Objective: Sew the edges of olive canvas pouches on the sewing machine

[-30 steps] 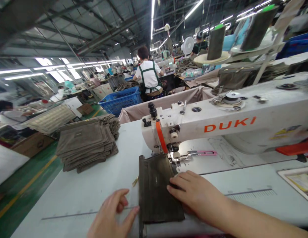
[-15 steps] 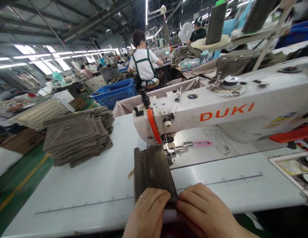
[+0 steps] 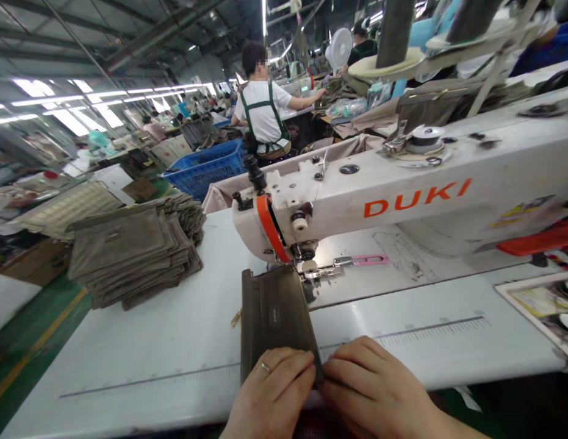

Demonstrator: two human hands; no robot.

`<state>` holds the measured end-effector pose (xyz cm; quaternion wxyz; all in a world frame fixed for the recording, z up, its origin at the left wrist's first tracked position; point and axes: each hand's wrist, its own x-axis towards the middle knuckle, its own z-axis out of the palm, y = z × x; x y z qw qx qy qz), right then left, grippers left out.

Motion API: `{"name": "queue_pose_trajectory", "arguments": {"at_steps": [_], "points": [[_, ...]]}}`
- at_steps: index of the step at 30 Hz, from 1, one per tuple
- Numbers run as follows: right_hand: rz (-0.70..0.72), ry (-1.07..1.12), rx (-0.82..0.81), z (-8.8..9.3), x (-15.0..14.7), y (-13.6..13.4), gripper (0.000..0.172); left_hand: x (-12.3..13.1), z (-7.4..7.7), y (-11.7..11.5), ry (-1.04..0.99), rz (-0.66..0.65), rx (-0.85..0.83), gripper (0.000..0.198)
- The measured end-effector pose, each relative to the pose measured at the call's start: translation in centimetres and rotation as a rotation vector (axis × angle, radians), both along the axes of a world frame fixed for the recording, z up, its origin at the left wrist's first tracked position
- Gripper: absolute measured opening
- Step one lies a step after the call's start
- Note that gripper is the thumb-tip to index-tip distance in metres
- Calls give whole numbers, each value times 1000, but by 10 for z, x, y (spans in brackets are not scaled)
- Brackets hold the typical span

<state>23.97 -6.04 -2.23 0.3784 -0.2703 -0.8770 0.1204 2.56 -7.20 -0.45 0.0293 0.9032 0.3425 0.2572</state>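
Observation:
A dark olive-brown fabric pouch (image 3: 279, 317) with a small label and a gold zip pull lies on the sewing machine table. Its far edge reaches the presser foot (image 3: 311, 269) of the white sewing machine (image 3: 407, 189). My left hand (image 3: 277, 384), a ring on one finger, is closed over the pouch's near end, with the thumb hidden. At the near right corner my right hand (image 3: 373, 381) pinches the pouch's edge, fingers bent together and close to the left hand's fingertips.
A tall stack of similar brown pouches (image 3: 132, 250) sits at the table's left. Beyond the machine stand a blue crate (image 3: 205, 167) and a co-worker (image 3: 265, 116) at another machine. A parts tray (image 3: 540, 311) lies at the right edge, and thread cones (image 3: 393, 33) rise above.
The view has shifted slightly, so the machine and pouch appear a little further left. Both hands keep their hold on the pouch. The co-worker's right arm now stretches further out.

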Motion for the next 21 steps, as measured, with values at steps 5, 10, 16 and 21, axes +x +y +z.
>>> {"name": "queue_pose_trajectory", "arguments": {"at_steps": [5, 10, 16, 21], "points": [[21, 6, -52, 3, 4, -1, 24, -2, 6, -2, -58, -8, -172, 22], [47, 9, -111, 10, 9, -3, 22, 1, 12, -4, -130, 4, -288, 25], [72, 0, -166, 11, 12, -4, 20, 3, 10, -3, -164, -38, -267, 24], [72, -12, -170, 12, 12, -3, 22, 5, 11, -3, -206, -9, -252, 20]]}}
